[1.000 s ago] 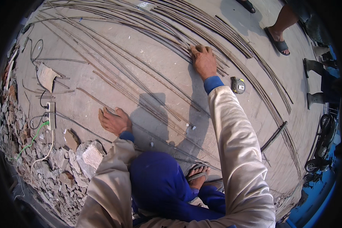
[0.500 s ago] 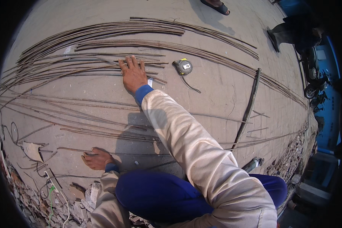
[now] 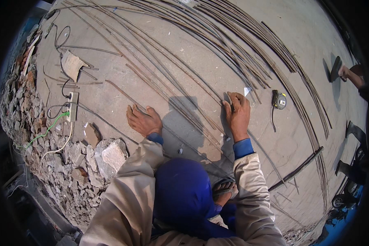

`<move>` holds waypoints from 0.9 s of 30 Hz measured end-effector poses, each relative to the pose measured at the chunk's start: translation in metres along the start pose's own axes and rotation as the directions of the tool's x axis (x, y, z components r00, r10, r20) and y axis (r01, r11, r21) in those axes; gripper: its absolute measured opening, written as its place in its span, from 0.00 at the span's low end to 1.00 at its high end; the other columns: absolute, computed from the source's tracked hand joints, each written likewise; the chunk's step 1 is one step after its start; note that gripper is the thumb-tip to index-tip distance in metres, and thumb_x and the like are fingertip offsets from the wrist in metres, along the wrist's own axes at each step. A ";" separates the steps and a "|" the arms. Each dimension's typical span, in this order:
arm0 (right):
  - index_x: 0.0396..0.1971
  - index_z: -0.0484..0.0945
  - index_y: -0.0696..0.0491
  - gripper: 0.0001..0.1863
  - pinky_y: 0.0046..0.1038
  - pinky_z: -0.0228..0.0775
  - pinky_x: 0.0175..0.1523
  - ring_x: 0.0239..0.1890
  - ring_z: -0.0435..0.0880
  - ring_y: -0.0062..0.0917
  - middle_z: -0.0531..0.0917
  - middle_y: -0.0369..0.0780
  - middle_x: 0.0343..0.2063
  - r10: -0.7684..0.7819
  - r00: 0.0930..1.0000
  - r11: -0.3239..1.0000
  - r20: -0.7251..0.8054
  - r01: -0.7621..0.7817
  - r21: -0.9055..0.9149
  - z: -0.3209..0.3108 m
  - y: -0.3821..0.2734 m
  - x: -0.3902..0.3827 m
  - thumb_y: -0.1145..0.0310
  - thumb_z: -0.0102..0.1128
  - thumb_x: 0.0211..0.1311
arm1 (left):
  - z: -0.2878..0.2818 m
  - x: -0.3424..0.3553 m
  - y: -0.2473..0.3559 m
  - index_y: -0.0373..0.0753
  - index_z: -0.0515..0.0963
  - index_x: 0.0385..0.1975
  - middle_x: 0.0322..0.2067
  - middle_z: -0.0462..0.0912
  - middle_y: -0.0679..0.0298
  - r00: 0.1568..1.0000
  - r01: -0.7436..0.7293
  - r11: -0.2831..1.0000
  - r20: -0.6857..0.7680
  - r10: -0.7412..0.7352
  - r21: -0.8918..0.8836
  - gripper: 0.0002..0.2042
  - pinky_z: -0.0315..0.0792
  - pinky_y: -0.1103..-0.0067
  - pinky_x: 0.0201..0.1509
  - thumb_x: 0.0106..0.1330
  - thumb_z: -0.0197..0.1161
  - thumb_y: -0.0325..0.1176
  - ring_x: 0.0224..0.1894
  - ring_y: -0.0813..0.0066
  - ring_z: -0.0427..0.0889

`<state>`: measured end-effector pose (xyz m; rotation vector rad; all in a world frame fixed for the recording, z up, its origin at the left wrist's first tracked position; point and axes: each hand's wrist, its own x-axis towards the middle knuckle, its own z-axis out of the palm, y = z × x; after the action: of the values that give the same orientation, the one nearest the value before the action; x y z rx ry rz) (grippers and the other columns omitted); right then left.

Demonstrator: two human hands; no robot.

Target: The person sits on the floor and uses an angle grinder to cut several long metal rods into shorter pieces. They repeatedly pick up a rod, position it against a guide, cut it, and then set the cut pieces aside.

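Note:
My left hand (image 3: pixel 144 120) rests low over a single rebar rod (image 3: pixel 180 139), its fingers and thumb apart. The rod passes beneath that palm and slants down to the right, toward my sandalled foot. My right hand (image 3: pixel 239 116) is over another long rebar rod (image 3: pixel 188 73), fingers loosely bent with a gap between thumb and forefinger. Part of that rod is hidden under the hand. Between my hands lie several rusty rods (image 3: pixel 164 95), crossed by my shadow. A tape measure (image 3: pixel 279 99) sits right of my right hand, some of its strip pulled out.
Bundles of rebar (image 3: pixel 250 35) curve across the ground at upper right. A dark bar (image 3: pixel 297 169) lies across rods at lower right. At left are a power strip (image 3: pixel 73 106) with cords and broken rubble (image 3: pixel 82 160). Two other people's feet (image 3: pixel 344 71) show at the right edge.
My view has swung toward the left. My right hand has left the rod bundle beside the tape measure and come back to a nearer rod. My left hand stays by the nearest rod.

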<state>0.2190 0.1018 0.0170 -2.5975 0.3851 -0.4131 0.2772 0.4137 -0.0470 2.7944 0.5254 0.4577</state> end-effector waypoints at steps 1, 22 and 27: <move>0.55 0.89 0.48 0.18 0.39 0.73 0.63 0.56 0.81 0.39 0.85 0.40 0.52 0.003 1.000 1.000 0.010 -0.003 -0.013 0.000 -0.002 -0.010 0.64 0.75 0.66 | 0.000 0.000 0.001 0.30 0.69 0.70 0.74 0.66 0.43 1.000 0.015 1.000 0.014 -0.014 -0.020 0.32 0.51 0.51 0.83 0.71 0.60 0.45 0.78 0.42 0.60; 0.47 0.89 0.50 0.11 0.39 0.78 0.54 0.47 0.86 0.40 0.87 0.41 0.44 -0.068 0.998 0.994 -0.005 0.067 -0.082 0.003 -0.017 -0.017 0.68 0.74 0.67 | -0.002 0.002 0.004 0.32 0.71 0.68 0.74 0.66 0.44 0.999 0.033 0.996 -0.033 -0.036 -0.087 0.31 0.49 0.49 0.83 0.69 0.61 0.45 0.78 0.40 0.59; 0.52 0.88 0.54 0.15 0.40 0.79 0.57 0.49 0.86 0.43 0.88 0.45 0.46 -0.039 0.987 0.997 0.157 0.030 0.064 0.016 -0.054 -0.029 0.64 0.72 0.70 | 0.001 0.001 0.001 0.33 0.71 0.68 0.74 0.66 0.45 0.999 0.028 0.997 -0.043 -0.031 -0.068 0.31 0.49 0.50 0.83 0.69 0.62 0.44 0.78 0.41 0.59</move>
<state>0.2089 0.1640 0.0238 -2.5576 0.2689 -0.2250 0.2788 0.4130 -0.0475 2.7136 0.5497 0.5224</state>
